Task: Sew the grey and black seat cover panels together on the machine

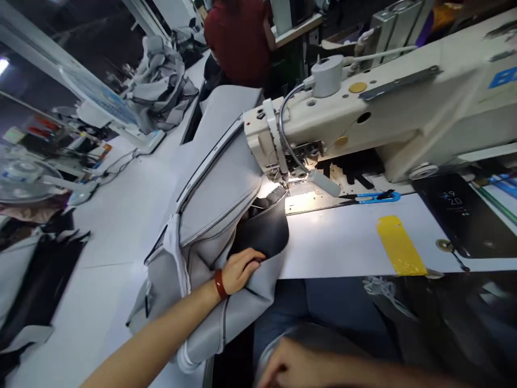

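Hands apart: pinching grey fabric [214,196] with left hand [236,271], likely steadying it against two-o'clock sewing machine [391,108]; cannot tell for right hand [288,362].

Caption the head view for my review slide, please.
Left hand on gray seamed material at a lit sewing machine; right hand blurred near the lap.

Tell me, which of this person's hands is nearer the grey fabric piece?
Left. The left hand is on the grey fabric piece; the right hand, blurred, is over the lap, apparently apart from the fabric.
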The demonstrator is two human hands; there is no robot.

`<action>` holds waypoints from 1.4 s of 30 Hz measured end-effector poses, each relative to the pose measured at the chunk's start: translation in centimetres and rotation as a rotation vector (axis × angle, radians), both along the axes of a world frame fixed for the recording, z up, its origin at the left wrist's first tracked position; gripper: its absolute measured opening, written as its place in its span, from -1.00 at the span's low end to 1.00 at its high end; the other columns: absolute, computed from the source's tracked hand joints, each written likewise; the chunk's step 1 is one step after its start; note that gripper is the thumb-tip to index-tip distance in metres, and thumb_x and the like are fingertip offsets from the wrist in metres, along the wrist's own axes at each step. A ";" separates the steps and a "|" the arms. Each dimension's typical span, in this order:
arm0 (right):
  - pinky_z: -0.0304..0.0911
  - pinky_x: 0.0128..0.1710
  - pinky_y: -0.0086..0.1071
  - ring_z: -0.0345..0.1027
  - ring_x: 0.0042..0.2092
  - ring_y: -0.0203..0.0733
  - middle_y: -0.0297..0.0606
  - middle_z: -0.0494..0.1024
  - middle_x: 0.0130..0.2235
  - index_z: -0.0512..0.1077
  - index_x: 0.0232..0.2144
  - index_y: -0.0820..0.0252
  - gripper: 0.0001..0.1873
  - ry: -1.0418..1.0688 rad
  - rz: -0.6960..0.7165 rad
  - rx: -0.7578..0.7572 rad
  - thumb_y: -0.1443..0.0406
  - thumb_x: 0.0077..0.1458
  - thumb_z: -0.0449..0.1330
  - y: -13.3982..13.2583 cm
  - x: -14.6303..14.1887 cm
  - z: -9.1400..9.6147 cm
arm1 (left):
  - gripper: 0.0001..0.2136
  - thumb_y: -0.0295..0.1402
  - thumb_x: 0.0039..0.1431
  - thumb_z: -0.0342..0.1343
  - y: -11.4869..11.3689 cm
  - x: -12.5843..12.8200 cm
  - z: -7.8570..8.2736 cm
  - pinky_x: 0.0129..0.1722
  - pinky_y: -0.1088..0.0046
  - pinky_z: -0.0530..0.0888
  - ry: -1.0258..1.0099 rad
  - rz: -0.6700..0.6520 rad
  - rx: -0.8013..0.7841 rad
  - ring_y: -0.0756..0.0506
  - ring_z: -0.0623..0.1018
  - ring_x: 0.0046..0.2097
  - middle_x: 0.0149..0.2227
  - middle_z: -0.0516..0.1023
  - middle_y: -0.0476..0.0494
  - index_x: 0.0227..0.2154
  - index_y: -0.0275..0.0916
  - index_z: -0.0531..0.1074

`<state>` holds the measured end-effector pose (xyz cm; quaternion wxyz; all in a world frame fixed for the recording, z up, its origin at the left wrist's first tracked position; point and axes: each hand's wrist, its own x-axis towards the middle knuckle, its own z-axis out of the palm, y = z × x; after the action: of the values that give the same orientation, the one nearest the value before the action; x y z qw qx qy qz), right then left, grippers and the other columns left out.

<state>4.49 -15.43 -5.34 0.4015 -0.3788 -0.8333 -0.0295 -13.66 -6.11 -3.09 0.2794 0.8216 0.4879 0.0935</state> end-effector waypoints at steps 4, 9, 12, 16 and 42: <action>0.41 -0.16 -0.29 0.43 -0.14 -0.19 -0.06 0.55 -0.17 0.46 -0.12 0.29 -0.55 -0.065 0.182 -0.196 0.53 0.11 -0.15 8.4 4.6 0.2 | -0.61 -0.59 0.12 -0.21 2.7 1.7 0.9 0.15 0.18 0.22 0.281 -0.043 0.392 -0.14 0.30 0.16 0.05 0.40 -0.27 -0.02 -0.32 0.33; 0.12 0.13 0.01 0.15 0.17 0.03 0.07 0.38 0.07 0.40 -0.07 0.37 -0.62 -0.392 0.486 -0.184 0.48 0.03 0.03 17.7 2.3 -0.8 | -0.64 -0.62 0.14 -0.20 7.0 3.0 2.2 0.11 0.31 0.28 0.630 0.073 0.405 -0.14 0.37 0.12 0.02 0.41 -0.40 -0.03 -0.45 0.31; 0.26 0.06 -0.17 0.31 0.07 -0.07 -0.03 0.50 -0.05 0.43 -0.14 0.34 -0.63 -0.294 0.622 -0.338 0.44 -0.06 0.07 18.2 2.2 -2.4 | -0.68 -0.58 0.14 -0.15 8.9 0.8 2.3 0.06 0.31 0.31 0.781 0.111 0.339 -0.13 0.50 -0.06 -0.14 0.52 -0.30 -0.07 -0.36 0.35; 0.27 0.05 -0.20 0.38 0.00 -0.16 -0.12 0.54 -0.10 0.39 -0.11 0.30 -0.42 -0.040 0.620 -0.467 0.53 -0.26 -0.04 17.0 5.3 -3.8 | -0.72 -0.47 0.23 -0.21 10.7 -0.9 2.3 -0.12 0.22 0.36 0.901 0.222 0.307 -0.14 0.51 -0.31 -0.36 0.52 -0.29 -0.27 -0.41 0.43; 0.28 -0.22 -0.28 0.31 -0.20 -0.14 -0.09 0.47 -0.26 0.36 -0.34 0.25 -0.88 -0.182 0.704 -0.368 0.38 -0.01 0.09 19.1 4.1 -2.6 | -0.71 -0.33 0.12 0.04 13.6 8.8 2.7 -0.12 0.37 0.40 0.485 0.323 0.043 -0.17 0.47 -0.05 -0.04 0.47 -0.14 -0.09 -0.21 0.38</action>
<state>8.58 3.64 -7.94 0.2372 -0.1319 -0.9356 0.2259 -4.86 7.49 -0.43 0.1186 0.7374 0.6629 -0.0521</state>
